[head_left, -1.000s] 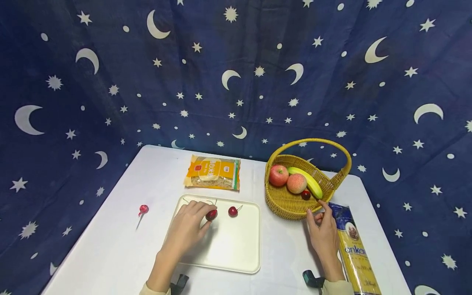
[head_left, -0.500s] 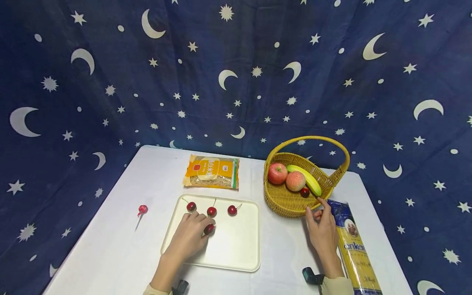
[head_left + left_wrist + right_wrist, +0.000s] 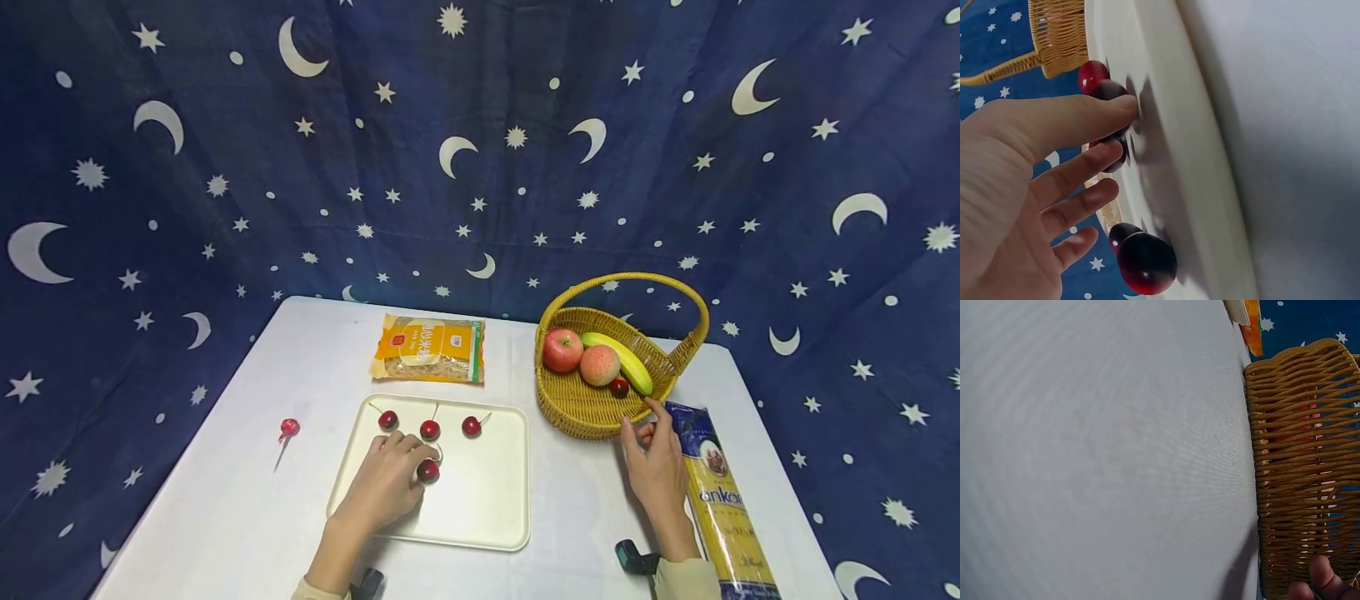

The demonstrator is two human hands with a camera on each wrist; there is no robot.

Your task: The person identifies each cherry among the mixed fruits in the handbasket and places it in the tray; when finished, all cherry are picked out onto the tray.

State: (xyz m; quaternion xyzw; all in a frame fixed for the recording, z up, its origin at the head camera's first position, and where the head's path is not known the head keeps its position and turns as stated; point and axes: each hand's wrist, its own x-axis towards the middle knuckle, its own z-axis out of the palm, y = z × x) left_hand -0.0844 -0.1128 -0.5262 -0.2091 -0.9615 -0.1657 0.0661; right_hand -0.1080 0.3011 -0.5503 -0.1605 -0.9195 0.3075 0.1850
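My left hand (image 3: 385, 483) is low over the cream tray (image 3: 491, 500), thumb and index finger either side of a dark red cherry (image 3: 428, 471). In the left wrist view the thumb (image 3: 1094, 117) covers most of that cherry, and the other fingers are spread loosely. Three stemmed cherries lie in a row along the tray's far side, the middle cherry (image 3: 430, 430) nearest the fingers. Another cherry (image 3: 1146, 264) in the tray is hidden by the hand from above. My right hand (image 3: 658, 475) holds the near rim of the wicker basket (image 3: 573, 423), thumb outside.
Inside the basket lie an apple (image 3: 562, 350), a peach (image 3: 600, 365), a banana (image 3: 633, 367) and one cherry (image 3: 618, 387). An orange food packet (image 3: 429, 348) is behind the tray, a lollipop (image 3: 288, 429) to its left. A pasta pack (image 3: 723, 508) lies beside the right arm.
My left hand has come nearer with the cherry, uncovering the far row. The cherry now sits slightly farther out from the fingers, its stem showing. The right hand keeps its place on the basket.
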